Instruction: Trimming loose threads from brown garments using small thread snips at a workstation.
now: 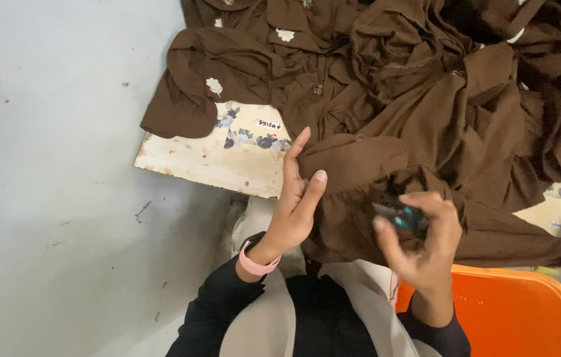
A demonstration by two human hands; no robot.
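Fabric is filling most of the view: a heap of brown garments [412, 99] is lying over a cream board with flower prints [221, 155], and one fold is hanging down toward the person's lap. The left hand [293, 205] is pressing this fold, with the fingers stretched and a little spread and the thumb lying on the cloth. The right hand [422, 241] is curling narrow around a small teal tool [404, 217], probably a thread snipper, just beside the same fold. An orange plastic chair [525, 311] is showing at the lower right. The cloth is looking soft, light and limp, so it is better to pinch it at a seam or hem.
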